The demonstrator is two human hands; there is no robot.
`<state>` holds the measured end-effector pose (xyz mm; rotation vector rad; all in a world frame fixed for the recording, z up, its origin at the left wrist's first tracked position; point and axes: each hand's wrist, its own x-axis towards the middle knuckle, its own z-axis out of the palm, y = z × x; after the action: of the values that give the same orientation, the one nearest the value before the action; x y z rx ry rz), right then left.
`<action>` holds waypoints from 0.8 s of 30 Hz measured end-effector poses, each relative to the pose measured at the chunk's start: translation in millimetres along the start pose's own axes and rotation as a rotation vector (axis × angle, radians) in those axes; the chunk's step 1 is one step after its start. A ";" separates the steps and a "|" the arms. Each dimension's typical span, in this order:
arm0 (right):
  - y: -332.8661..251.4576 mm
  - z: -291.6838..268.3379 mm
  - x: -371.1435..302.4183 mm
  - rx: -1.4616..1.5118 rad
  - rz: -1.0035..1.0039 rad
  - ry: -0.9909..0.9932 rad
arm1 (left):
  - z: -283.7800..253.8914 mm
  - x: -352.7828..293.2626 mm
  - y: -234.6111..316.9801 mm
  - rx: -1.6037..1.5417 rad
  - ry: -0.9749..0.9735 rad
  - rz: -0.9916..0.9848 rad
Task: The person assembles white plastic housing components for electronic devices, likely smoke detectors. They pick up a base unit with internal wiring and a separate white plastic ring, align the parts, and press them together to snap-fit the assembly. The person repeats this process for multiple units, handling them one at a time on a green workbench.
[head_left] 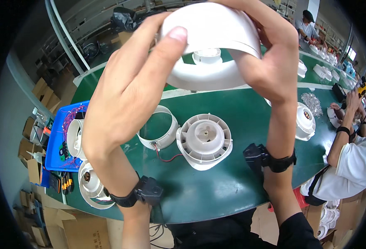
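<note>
A white round plastic duct ring [212, 27] is raised high and close, with an open hollow through its middle. My left hand [118, 95] grips its left side, thumb on the outer wall. On the right side my right hand [274, 54] is wrapped around it, some fingers hidden behind. Below on the green table sits a white round fan housing [210, 145] with radial ribs and a metal shaft at its centre. Just left of that stands another white ring [169, 139], a red wire [168, 160] running from it toward the housing. Neither hand touches these.
A blue tray [54, 145] of wires is at the left, near white parts [92, 184] and screwdrivers [68, 182]. Rightward lie a white housing [305, 122] and a pile of small metal pieces [311, 103]. A co-worker [353, 155] sits at the right edge, holding a yellow-black tool.
</note>
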<state>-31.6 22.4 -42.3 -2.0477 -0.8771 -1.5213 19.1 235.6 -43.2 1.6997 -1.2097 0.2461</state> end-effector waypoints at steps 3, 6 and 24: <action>-14.7 17.4 -1.8 -0.017 0.024 0.064 | 9.3 0.0 15.7 0.085 0.120 -0.137; -28.1 29.2 -14.3 -0.042 0.096 0.042 | 7.3 -1.4 17.7 0.145 0.076 -0.096; -11.6 13.3 -40.9 0.282 0.484 0.513 | 38.1 12.7 15.3 -0.079 0.259 0.188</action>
<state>-38.8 30.3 -85.5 -1.4280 -0.3368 -1.4425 -0.6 197.5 -44.4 1.4369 -1.1688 0.5097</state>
